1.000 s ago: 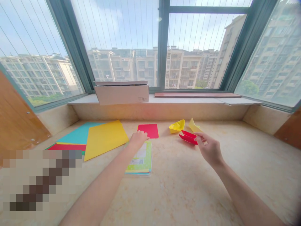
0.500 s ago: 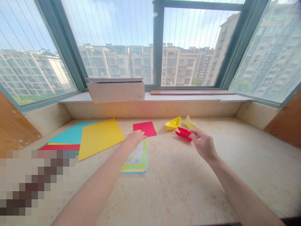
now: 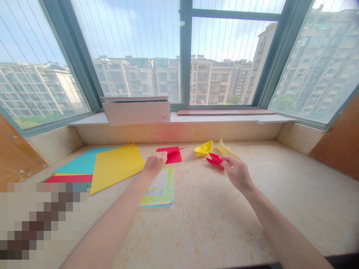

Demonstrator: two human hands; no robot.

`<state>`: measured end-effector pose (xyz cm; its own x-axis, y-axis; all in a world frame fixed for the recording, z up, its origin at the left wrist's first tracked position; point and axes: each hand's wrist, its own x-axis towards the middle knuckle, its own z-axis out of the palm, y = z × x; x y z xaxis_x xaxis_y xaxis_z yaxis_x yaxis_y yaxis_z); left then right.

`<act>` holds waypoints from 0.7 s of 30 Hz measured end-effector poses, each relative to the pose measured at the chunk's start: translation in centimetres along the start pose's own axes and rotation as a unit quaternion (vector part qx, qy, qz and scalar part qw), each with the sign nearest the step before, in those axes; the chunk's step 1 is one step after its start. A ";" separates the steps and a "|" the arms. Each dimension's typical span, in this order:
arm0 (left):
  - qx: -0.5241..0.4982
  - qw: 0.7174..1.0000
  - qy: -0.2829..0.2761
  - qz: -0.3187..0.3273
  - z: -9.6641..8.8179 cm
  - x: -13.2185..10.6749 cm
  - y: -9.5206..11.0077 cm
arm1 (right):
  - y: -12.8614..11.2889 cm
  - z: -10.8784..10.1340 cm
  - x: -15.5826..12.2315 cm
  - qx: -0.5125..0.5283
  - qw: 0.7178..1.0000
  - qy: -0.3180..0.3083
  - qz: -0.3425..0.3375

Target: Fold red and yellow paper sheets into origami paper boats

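My left hand (image 3: 155,163) is closed at the near left side of a small stack of square red paper (image 3: 174,155). Its fingers pinch the top sheet, whose far edge is raised off the stack. My right hand (image 3: 236,171) pinches the right end of a red folded paper boat (image 3: 215,160) between thumb and fingers. Just beyond it stands a yellow paper boat (image 3: 203,149). A pale yellow folded paper piece (image 3: 224,148) lies behind my right fingers, partly covered by them.
A green-patterned pack of paper (image 3: 162,185) lies below my left hand. Large sheets, with a yellow sheet (image 3: 116,168) on top and a blue sheet (image 3: 81,160) beneath, spread at the left. A white box (image 3: 137,112) sits on the window ledge beside a brown strip (image 3: 224,112).
My left fingers have closed on the top red sheet, and part of it has come up from the stack. My right hand still holds the red boat. The view has shifted slightly.
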<state>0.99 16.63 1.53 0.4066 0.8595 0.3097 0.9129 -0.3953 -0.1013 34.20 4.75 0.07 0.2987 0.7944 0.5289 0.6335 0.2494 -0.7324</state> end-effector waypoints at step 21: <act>-0.234 0.900 0.129 0.344 -2.4 -11.9 11.2 | -1.2 -0.5 -2.0 0.092 0.920 -0.364 0.113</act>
<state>6.31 1.22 -1.02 0.7929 0.2802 0.5411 0.3098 -0.9500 0.0380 33.21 2.62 0.14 -0.1914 0.9812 -0.0237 0.4624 0.0688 -0.8840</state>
